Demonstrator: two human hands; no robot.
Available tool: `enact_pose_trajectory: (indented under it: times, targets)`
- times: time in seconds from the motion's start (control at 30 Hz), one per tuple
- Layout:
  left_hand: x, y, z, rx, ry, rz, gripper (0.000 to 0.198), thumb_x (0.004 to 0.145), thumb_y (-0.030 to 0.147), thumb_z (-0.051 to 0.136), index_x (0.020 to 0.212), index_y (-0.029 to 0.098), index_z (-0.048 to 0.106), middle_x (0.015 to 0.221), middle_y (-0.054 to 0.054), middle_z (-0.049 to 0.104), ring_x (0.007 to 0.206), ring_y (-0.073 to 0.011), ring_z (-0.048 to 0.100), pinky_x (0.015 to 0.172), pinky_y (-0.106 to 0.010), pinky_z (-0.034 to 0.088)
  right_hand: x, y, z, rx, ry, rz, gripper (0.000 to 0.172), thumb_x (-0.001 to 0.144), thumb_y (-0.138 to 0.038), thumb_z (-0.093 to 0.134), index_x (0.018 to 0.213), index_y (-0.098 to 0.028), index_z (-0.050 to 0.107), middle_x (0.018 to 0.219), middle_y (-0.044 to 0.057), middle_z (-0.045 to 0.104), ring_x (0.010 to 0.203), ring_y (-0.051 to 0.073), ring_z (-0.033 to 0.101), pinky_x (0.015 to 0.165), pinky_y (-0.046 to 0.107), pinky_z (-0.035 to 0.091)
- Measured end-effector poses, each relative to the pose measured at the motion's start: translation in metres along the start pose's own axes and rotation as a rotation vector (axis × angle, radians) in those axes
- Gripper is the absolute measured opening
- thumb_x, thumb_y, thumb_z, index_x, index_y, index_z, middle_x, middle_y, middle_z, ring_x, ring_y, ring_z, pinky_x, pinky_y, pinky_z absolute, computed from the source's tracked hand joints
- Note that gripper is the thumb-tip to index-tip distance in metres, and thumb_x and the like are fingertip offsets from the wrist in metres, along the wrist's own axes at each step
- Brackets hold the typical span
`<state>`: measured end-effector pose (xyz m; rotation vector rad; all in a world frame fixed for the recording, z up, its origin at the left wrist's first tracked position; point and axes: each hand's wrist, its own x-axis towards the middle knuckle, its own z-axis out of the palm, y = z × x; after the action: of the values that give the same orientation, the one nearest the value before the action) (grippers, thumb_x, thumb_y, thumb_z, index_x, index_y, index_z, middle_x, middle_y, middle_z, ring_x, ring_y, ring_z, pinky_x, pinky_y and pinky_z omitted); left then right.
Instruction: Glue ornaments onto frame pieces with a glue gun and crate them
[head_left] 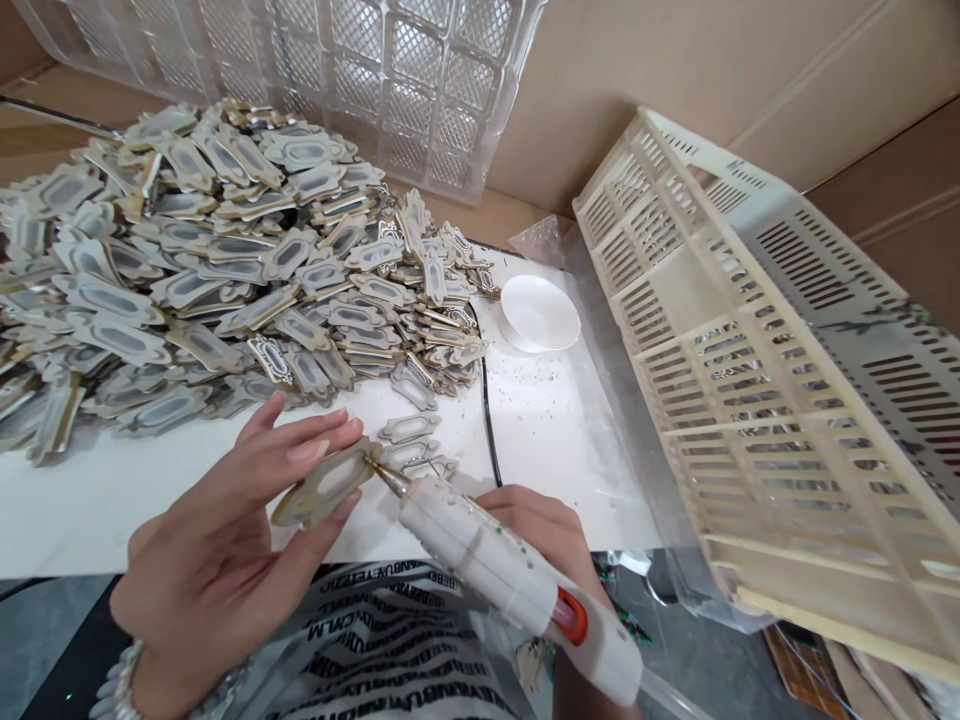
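Note:
My left hand [247, 520] pinches a pale, scallop-edged plaque [328, 485] with a recessed oval middle, its fingers along the upper edge and the thumb below. A white hot glue gun [480, 550] with a red-orange trigger is gripped by my right hand [544, 525], whose fingers are partly hidden behind it. The gun's metal tip meets the plaque's right end, or sits just over it. Just beyond the tip, several similar plaques [409, 430] lie on the white table [420, 515]. A bent wire stand shows at the gun's front.
A large heap of similar plaques [225, 260] covers the left and back of the table. At right stand a white bowl [540, 315] and a cream slatted crate [720, 380]. Clear plastic trays [420, 80] lean behind. A black cable [490, 420] crosses the table.

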<state>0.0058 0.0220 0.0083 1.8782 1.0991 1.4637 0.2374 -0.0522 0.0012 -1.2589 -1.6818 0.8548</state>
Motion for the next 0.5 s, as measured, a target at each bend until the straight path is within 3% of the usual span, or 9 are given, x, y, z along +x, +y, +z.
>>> enact_pose_trajectory:
  times: [0.17, 0.5]
  targets:
    - [0.0007, -0.0010, 0.0019, -0.008, 0.015, 0.029, 0.058, 0.078, 0.008, 0.077, 0.123, 0.042, 0.066, 0.114, 0.013, 0.078, 0.106, -0.0196, 0.076, 0.125, -0.056, 0.044, 0.0010, -0.0015, -0.0008, 0.008, 0.008, 0.010, 0.032, 0.103, -0.048, 0.057, 0.096, -0.024, 0.077, 0.094, 0.004, 0.080, 0.077, 0.016, 0.074, 0.073, 0.024, 0.060]
    - [-0.0014, 0.0078, 0.0075, -0.094, 0.101, -0.189, 0.034, 0.078, 0.009, 0.075, 0.104, 0.030, 0.067, 0.105, 0.004, 0.081, 0.104, -0.0247, 0.077, 0.114, -0.055, 0.056, -0.0008, -0.0008, -0.0013, 0.003, 0.004, 0.031, 0.037, 0.105, -0.050, 0.052, 0.097, -0.024, 0.077, 0.094, 0.005, 0.079, 0.082, 0.018, 0.074, 0.074, 0.028, 0.059]
